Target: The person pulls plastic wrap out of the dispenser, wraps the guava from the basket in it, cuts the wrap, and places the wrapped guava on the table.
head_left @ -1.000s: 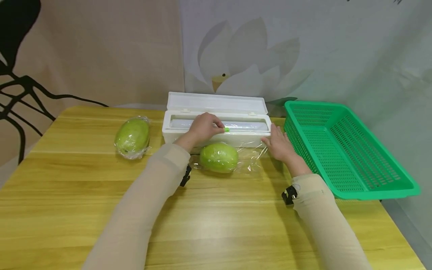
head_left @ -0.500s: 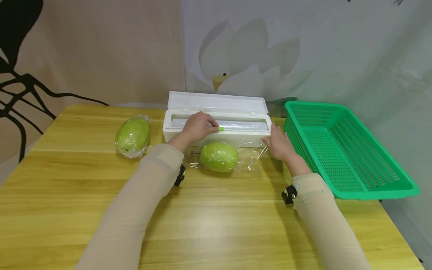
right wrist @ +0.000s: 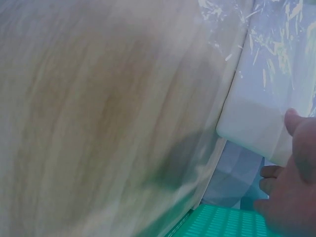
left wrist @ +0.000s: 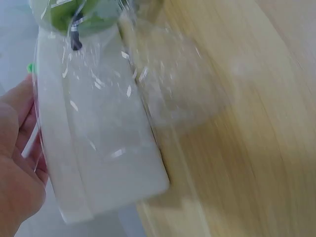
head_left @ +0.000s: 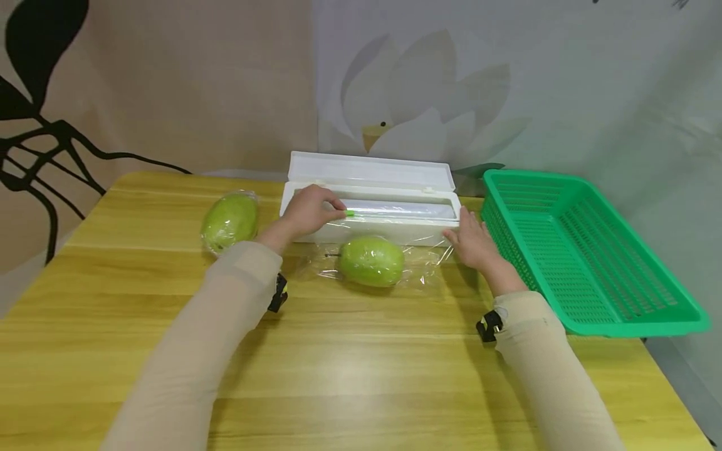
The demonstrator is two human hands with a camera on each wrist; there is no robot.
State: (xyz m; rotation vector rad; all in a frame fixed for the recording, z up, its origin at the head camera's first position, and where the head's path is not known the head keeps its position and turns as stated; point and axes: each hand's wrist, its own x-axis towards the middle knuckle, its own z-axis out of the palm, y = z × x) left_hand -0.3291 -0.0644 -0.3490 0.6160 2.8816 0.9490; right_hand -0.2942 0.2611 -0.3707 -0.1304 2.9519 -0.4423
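A white cling film dispenser (head_left: 420, 232) stands at the back of the table, lid raised, with a film roll (head_left: 406, 209) inside. My left hand (head_left: 307, 212) pinches the small green cutter slider (head_left: 350, 213) on its front top edge, left of the middle. At the right end of the box, my right hand (head_left: 476, 243) presses against the corner with fingers extended. A green oval fruit (head_left: 371, 262) with a dark stem lies before the box. Clear plastic film (left wrist: 173, 79) covers it and spreads out on both sides, over the box's front too.
Left of the box, partly behind my left forearm, is another film-wrapped green fruit (head_left: 230, 219). A green plastic basket (head_left: 632, 235) sits on the right, close to my right hand. Behind the table (head_left: 350, 376) hangs a printed cloth (head_left: 237, 94).
My left hand has slid the green cutter leftward along the box's edge. The right hand keeps its place at the box's right end. The view has shifted slightly.
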